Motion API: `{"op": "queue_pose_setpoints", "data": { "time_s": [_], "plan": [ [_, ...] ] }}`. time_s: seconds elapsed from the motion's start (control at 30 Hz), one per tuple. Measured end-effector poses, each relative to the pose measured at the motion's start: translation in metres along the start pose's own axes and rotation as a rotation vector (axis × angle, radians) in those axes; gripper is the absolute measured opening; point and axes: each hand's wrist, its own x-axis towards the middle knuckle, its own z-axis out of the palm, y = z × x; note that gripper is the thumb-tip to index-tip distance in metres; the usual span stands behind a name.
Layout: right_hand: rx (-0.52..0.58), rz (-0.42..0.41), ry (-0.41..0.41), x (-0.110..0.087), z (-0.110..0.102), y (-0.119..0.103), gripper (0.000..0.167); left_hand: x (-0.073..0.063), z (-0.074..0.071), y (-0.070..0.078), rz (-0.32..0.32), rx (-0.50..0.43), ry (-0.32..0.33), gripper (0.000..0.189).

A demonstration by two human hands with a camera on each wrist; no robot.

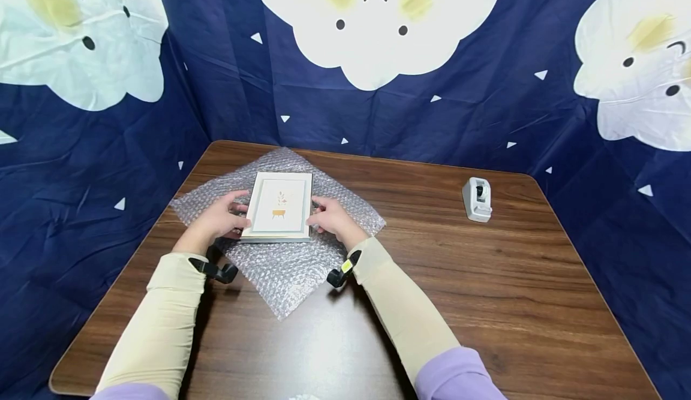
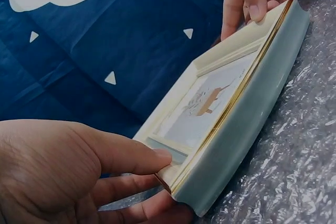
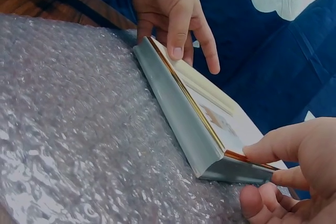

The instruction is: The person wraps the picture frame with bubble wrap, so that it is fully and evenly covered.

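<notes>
A picture frame [image 1: 294, 193] with a cream front, pale blue-grey sides and a small plant print lies face up over a sheet of bubble wrap [image 1: 286, 277]. My left hand [image 1: 218, 217] grips its left side, thumb on the front rim and fingers at the edge below, as the left wrist view shows. On the opposite side my right hand [image 1: 335, 217] pinches the rim, its thumb [image 3: 262, 148] on top and other fingers lower down. Whether the frame rests fully on the wrap or is slightly raised, I cannot tell.
A white tape dispenser [image 1: 477, 201] stands toward the back right of the brown wooden table [image 1: 459, 280]. Dark blue curtains [image 1: 432, 118] with cloud faces hang behind and beside it. A small whitish thing [image 1: 304, 397] peeks in at the bottom edge.
</notes>
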Motion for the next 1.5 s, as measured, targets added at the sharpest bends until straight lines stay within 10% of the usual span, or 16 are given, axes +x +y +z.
{"op": "queue_pose_setpoints", "data": {
  "time_s": [1.2,1.5],
  "plan": [
    [-0.071,-0.036,0.007,-0.077,-0.152,0.076,0.063,0.003,0.155,0.074,0.147,0.122,-0.019,0.08],
    [-0.106,-0.126,0.044,-0.08,-0.15,0.087,0.059,0.01,0.148,0.06,0.274,0.511,0.07,0.079]
  ]
}}
